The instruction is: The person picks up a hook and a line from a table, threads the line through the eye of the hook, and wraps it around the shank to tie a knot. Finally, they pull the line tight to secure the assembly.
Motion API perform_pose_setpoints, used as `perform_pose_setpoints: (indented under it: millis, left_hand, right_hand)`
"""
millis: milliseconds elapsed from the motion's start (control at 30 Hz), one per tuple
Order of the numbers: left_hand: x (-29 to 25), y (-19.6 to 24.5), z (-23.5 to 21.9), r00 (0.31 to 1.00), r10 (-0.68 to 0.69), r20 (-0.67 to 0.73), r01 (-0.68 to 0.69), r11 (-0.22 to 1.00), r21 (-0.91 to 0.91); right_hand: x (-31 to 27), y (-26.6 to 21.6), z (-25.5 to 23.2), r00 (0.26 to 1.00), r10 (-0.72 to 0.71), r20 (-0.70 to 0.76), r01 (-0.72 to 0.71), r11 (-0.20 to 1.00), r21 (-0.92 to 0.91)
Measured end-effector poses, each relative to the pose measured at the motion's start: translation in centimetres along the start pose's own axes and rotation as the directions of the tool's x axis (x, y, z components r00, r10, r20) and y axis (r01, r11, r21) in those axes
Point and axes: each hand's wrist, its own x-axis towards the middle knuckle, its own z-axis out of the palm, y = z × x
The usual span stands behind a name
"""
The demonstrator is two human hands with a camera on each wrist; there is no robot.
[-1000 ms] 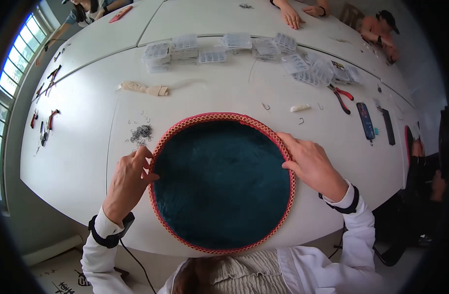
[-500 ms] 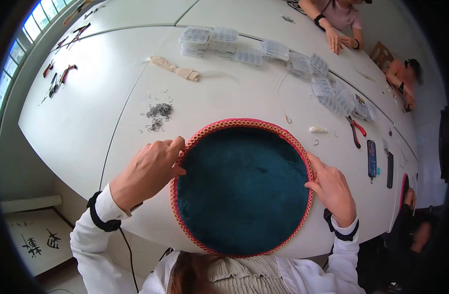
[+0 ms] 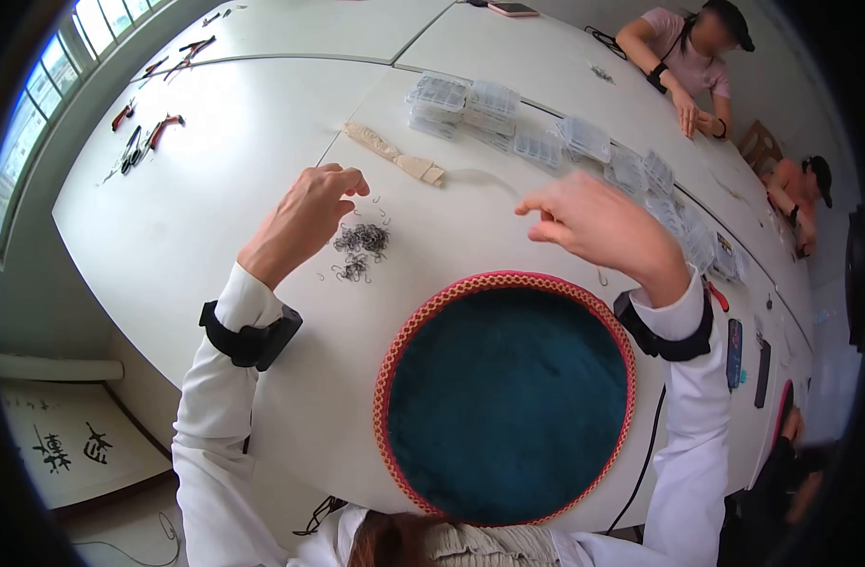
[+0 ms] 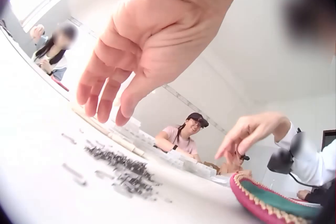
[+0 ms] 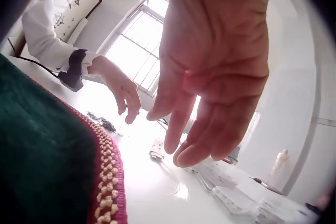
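My left hand (image 3: 305, 219) hovers with loosely bent fingers above and beside a pile of dark hooks (image 3: 361, 248); in the left wrist view the hand (image 4: 152, 40) holds nothing over the hooks (image 4: 123, 169). My right hand (image 3: 607, 227) is raised beyond the far edge of the round tray, empty, its fingers loosely extended; the right wrist view shows this hand (image 5: 210, 77) with nothing between its fingers. The round tray (image 3: 513, 402) has a dark green fabric inside and a red and gold braided rim, and lies on the table near my body. Neither hand touches it.
A beige cloth roll (image 3: 394, 154) lies past the hooks. Stacked clear plastic boxes (image 3: 536, 148) run along the table seam. Pliers (image 3: 165, 129) lie far left; a phone (image 3: 735, 352) is at right. Two people (image 3: 697, 57) sit across the table.
Both hands have let go of the tray's rim and lifted forward, the left toward the hooks, the right above the table. The head view has turned, so the tray appears lower and further right.
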Motion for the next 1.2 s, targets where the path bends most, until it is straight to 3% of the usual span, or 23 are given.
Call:
perform_pose_setpoints:
  millis: [200, 267, 400, 467, 500, 567, 700, 767, 1000, 1067, 1100, 1167, 1200]
  left_hand:
    - [0.4, -0.6, 0.6, 0.995, 0.071, -0.066, -0.079, 0.988, -0.134]
    - [0.3, -1.6, 0.7, 0.996, 0.086, -0.026, -0.089, 0.99, -0.11]
    - [-0.2, -3.3, 1.1, 0.998, 0.06, -0.029, -0.063, 0.986, -0.157]
    - [-0.9, -3.4, 1.0, 0.997, 0.071, -0.008, -0.071, 0.991, -0.109]
    - [-1.0, -3.2, 0.9, 0.998, 0.034, 0.049, -0.028, 0.993, -0.116]
    - [-1.5, -3.0, 0.9, 0.995, 0.057, 0.077, -0.052, 0.997, -0.063]
    - [-2.6, -2.0, 0.7, 0.994, 0.039, 0.099, -0.04, 0.999, 0.003]
    - [-2.6, -1.9, 0.9, 0.995, 0.041, 0.089, -0.046, 0.997, 0.061]
    - [-1.9, -1.0, 1.0, 0.998, -0.001, 0.065, 0.005, 0.998, -0.062]
    - [-1.6, -0.8, 1.0, 0.992, -0.084, 0.092, 0.096, 0.985, -0.142]
    - [-1.4, -0.6, 0.9, 0.992, -0.084, 0.096, 0.097, 0.986, -0.133]
    - [-1.3, -0.2, 0.3, 0.977, -0.162, 0.141, 0.19, 0.958, -0.215]
    - [-1.3, -0.3, 0.2, 0.974, -0.174, 0.142, 0.201, 0.959, -0.202]
  right_hand:
    - [9.1, -1.1, 2.9, 0.998, -0.003, 0.063, 0.003, 1.0, 0.008]
    - [10.5, -2.4, 4.3, 0.991, -0.132, 0.009, 0.128, 0.975, 0.18]
    - [12.3, -3.4, 7.3, 0.975, -0.215, 0.058, 0.205, 0.969, 0.135]
    - [12.3, -3.7, 8.3, 0.941, -0.301, -0.151, 0.326, 0.929, 0.176]
    - [12.4, -3.8, 8.6, 0.943, -0.304, -0.137, 0.326, 0.927, 0.187]
    - [12.3, -3.9, 8.7, 0.84, -0.505, -0.198, 0.516, 0.856, 0.006]
    - [12.2, -5.5, 8.2, 0.87, -0.421, -0.257, 0.478, 0.848, 0.229]
    - [12.1, -6.6, 7.7, 0.951, -0.305, -0.042, 0.303, 0.905, 0.298]
    - [11.8, -6.4, 8.7, 0.961, -0.266, -0.075, 0.275, 0.9, 0.339]
    - [12.0, -5.7, 8.5, 0.889, -0.361, -0.282, 0.443, 0.836, 0.323]
    - [12.1, -5.8, 8.0, 0.887, -0.359, -0.289, 0.445, 0.834, 0.328]
    - [12.2, -6.4, 6.1, 0.962, -0.227, -0.154, 0.269, 0.89, 0.367]
    - [12.1, -7.0, 5.3, 0.959, -0.236, -0.16, 0.28, 0.883, 0.377]
